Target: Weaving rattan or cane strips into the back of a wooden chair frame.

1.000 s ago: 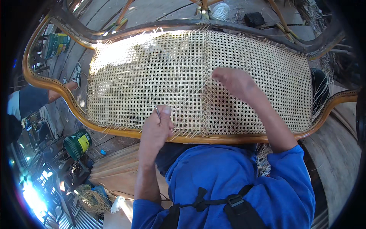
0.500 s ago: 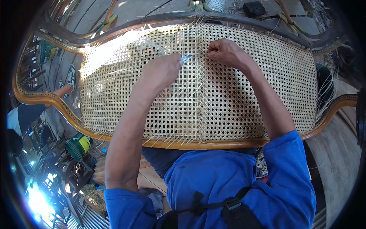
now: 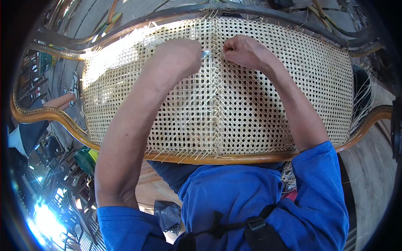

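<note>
Woven cane panel [image 3: 259, 98], pale and full of small holes, lies spread within a curved chair frame [image 3: 234, 159], in front of the person, between the glossy near rail and the dark far rail [image 3: 163, 20]. A slip seems the main risk: a bluish, shiny tool [image 3: 205, 54] points toward the other hand, so a sudden jerk could nick those fingers or cut a neighbouring strand. Pulling too hard might also distort the weave near the braided seam [image 3: 216, 94], and the loose cane ends [image 3: 184, 157] along the near rail could snag a sleeve. The panel's long axis runs left to right across the person's body; the seam crosses it, pointing away from the person. Just left of the seam's far part, the left hand [image 3: 182, 56] is curled around the tool, its grip mostly hidden. Just right of the seam, the right hand [image 3: 243, 51] has its fingers drawn in narrow; whether they pinch a strand, I cannot tell.
</note>
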`<state>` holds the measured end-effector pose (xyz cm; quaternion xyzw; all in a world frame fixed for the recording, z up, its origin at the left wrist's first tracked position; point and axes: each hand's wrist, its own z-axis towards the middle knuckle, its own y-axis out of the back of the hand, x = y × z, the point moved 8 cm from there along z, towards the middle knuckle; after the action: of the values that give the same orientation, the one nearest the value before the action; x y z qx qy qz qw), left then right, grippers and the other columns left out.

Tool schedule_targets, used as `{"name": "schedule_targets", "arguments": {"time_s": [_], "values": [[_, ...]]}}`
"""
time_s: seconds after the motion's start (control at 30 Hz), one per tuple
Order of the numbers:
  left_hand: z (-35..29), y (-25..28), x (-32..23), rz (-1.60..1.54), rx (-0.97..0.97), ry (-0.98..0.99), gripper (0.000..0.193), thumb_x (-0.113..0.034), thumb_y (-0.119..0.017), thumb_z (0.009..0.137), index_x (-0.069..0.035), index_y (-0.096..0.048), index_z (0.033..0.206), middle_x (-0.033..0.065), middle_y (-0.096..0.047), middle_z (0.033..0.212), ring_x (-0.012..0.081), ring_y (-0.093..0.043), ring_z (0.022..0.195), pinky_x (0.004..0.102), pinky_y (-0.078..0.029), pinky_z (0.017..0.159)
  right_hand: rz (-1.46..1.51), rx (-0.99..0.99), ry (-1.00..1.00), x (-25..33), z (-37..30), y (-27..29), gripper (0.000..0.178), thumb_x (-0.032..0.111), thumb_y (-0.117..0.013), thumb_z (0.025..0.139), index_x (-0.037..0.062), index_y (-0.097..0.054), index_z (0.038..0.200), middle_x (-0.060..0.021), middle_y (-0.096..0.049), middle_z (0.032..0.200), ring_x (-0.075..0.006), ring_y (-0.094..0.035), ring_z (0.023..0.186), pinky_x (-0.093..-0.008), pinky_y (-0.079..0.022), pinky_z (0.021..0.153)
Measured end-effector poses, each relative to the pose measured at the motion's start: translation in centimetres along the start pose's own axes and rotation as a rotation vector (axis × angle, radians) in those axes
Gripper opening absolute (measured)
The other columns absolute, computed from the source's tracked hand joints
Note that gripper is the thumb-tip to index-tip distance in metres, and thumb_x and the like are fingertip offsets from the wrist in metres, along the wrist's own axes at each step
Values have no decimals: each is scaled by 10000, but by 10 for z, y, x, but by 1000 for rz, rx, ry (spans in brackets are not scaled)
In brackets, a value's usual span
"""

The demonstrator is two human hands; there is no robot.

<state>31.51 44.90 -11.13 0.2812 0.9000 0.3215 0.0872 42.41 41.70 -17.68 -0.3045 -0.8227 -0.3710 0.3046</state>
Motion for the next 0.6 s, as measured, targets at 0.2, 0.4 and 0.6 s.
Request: {"name": "schedule_targets", "arguments": {"time_s": [0.2, 0.4, 0.6], "values": [[2, 1, 11, -61, -106, -77, 202, -157, -497, 811, -28, -644, 861, 177, -629, 757, 311, -629, 724, 427, -491, 710, -5, 60, -128, 2, 5, -1, 111, 83, -510, 798, 56, -567, 707, -17, -471, 557, -96, -394, 515, -286, -342, 494], [2, 8, -11, 90, -74, -40, 206, -139, -501, 804, -14, -647, 879, 162, -652, 845, 314, -645, 787, 419, -505, 720, -30, 83, -25, -27, 28, -17, 72, 7, -532, 755, 28, -528, 686, -2, -414, 537, -81, -367, 535, -269, -314, 482], [5, 11, -28, 218, -59, -129, 217, -102, -492, 794, 9, -648, 895, 170, -656, 914, 300, -655, 832, 406, -524, 726, -30, 77, 57, -1, 10, -9, 95, -11, -485, 835, 4, -552, 770, -32, -464, 612, -85, -420, 600, -255, -390, 579]]}}
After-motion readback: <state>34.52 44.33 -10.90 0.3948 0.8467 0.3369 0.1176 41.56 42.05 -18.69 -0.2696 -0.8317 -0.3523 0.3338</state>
